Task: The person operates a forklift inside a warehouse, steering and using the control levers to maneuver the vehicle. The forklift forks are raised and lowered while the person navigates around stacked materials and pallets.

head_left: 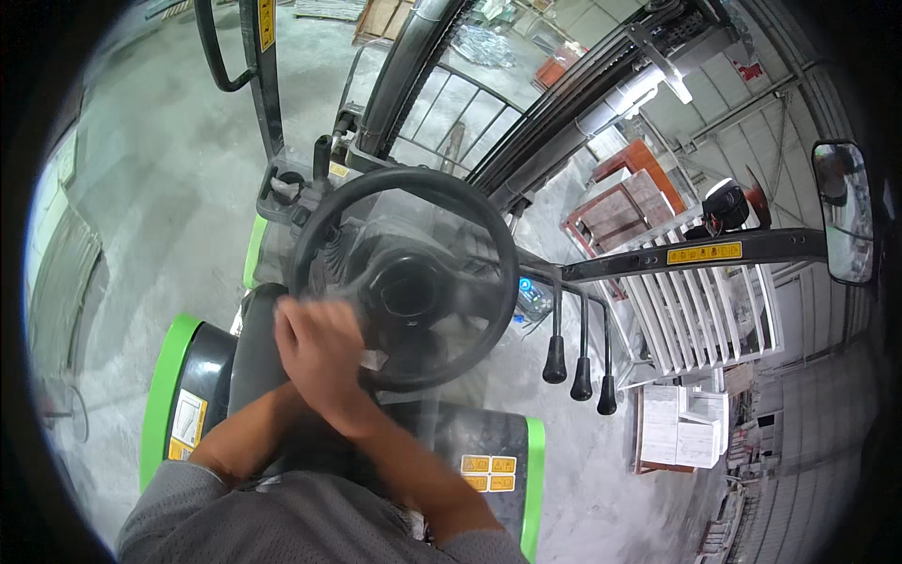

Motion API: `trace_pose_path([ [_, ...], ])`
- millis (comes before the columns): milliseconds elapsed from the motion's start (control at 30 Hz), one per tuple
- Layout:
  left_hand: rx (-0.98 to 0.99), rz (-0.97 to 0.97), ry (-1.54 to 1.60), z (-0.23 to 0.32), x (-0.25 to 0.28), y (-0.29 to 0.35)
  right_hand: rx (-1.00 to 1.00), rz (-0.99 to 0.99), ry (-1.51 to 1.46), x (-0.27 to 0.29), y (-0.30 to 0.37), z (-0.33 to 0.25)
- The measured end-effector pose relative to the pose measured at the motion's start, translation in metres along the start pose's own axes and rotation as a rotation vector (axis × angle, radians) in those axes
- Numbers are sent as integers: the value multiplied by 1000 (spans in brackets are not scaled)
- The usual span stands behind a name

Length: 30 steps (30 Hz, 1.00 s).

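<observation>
A black steering wheel [507, 282] with a round hub stands in front of me, its spokes smeared by motion. My right forearm crosses over the left one. At the wheel's lower left rim, my right hand [324, 350] is closed on the rim, slightly blurred, with its thumb side to the left. My left forearm [254, 434] passes underneath the right wrist. The left hand itself is hidden behind the right hand and wrist, beside the lower part of the wheel, so its fingers do not show.
Three black-knobbed levers [582, 379] stand right of the wheel. Ahead rises the forklift's dark mast [550, 103]. A mirror [844, 211] hangs at the far right. Beyond are a white slatted rack [691, 320], reddish wooden frames [625, 207] and white boxy pieces [678, 428] on the concrete floor.
</observation>
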<state>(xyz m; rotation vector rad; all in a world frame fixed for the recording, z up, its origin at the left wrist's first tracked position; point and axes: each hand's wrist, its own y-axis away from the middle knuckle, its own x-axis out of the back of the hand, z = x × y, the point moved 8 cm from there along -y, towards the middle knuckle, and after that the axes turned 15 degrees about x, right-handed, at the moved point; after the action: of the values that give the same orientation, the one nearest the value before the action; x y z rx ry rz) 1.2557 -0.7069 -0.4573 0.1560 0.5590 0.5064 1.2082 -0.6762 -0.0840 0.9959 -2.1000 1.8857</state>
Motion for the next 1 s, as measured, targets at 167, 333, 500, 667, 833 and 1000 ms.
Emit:
trace_pose_path([
  [167, -347, 48, -460, 11, -11, 6, -36, 204, 158, 26, -110, 105],
  [333, -274, 112, -725, -3, 7, -3, -285, 383, 109, 135, -42, 183],
  [500, -31, 121, -574, -30, 13, -18, -498, 319, 144, 158, 73, 106],
  [667, 88, 224, -561, -36, 11, -11, -194, 136, 56, 57, 81, 15],
  [833, 96, 233, -567, -30, 10, 11, -72, 155, -14, 7, 37, 8],
  [1000, 105, 260, -579, -27, 14, 21, -38, 156, -39, 13, 10, 8],
])
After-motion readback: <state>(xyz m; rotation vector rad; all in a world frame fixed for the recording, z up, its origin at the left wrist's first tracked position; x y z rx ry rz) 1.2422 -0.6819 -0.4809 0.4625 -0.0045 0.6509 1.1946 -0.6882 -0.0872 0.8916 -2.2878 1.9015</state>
